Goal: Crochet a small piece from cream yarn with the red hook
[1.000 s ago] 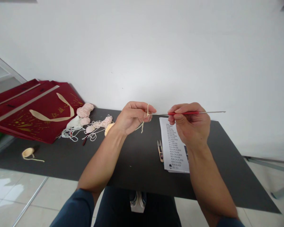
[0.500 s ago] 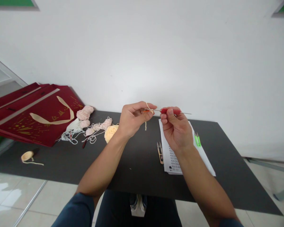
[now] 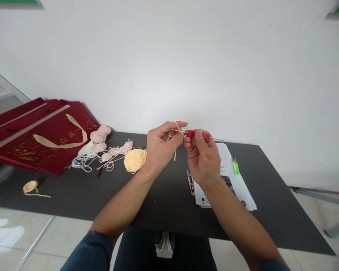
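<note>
Two hands (image 3: 162, 146) (image 3: 205, 162) hold one red hook (image 3: 190, 133) and yarn (image 3: 175, 154).

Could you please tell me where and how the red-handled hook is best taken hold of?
Probably by the thick red handle in its middle, pinched from the right, as the right hand has it. Thin metal shaft sticks out at both ends, and the left end reaches yarn at the left hand, so that side looks crowded.

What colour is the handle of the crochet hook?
The crochet hook's handle is red, partly covered by the right hand; the head view shows it.
</note>
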Demonstrator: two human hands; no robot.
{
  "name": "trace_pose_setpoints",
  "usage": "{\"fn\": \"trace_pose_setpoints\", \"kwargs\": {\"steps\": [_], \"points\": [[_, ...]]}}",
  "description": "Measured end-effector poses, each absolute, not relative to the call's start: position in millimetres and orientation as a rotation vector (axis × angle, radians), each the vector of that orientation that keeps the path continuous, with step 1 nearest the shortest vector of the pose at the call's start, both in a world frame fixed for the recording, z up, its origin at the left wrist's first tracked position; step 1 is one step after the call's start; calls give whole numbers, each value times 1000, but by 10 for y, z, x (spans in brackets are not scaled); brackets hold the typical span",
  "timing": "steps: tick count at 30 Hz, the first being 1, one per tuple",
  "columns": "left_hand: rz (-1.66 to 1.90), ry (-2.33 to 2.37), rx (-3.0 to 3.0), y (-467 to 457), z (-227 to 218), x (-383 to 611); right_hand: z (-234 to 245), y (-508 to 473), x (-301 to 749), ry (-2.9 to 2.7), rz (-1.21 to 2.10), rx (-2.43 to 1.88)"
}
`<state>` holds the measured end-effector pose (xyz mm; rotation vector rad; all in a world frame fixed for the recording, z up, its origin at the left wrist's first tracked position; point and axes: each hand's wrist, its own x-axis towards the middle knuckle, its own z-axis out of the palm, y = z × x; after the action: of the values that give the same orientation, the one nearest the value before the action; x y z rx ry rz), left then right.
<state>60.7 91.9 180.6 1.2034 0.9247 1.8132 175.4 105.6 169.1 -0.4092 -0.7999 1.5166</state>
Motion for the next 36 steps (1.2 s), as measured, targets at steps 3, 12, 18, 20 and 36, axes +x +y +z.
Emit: {"fn": "trace_pose_setpoints", "kwargs": {"steps": [3, 12, 18, 20, 36], "points": [[1803, 872, 1160, 910, 1802, 614, 1686, 1051, 1746, -798, 1521, -399], [1698, 675, 954, 921, 1848, 630, 1662, 1070, 1747, -770, 1525, -394], [1740, 777, 1032, 912, 1797, 664, 1662, 1066, 1748, -754, 1498, -421], [1763, 775, 1051, 914, 1783, 663, 1668, 1065, 1749, -749, 1507, -402], [1773, 778, 1057, 886, 1822, 631, 1667, 1071, 1766, -786, 1491, -408]]}}
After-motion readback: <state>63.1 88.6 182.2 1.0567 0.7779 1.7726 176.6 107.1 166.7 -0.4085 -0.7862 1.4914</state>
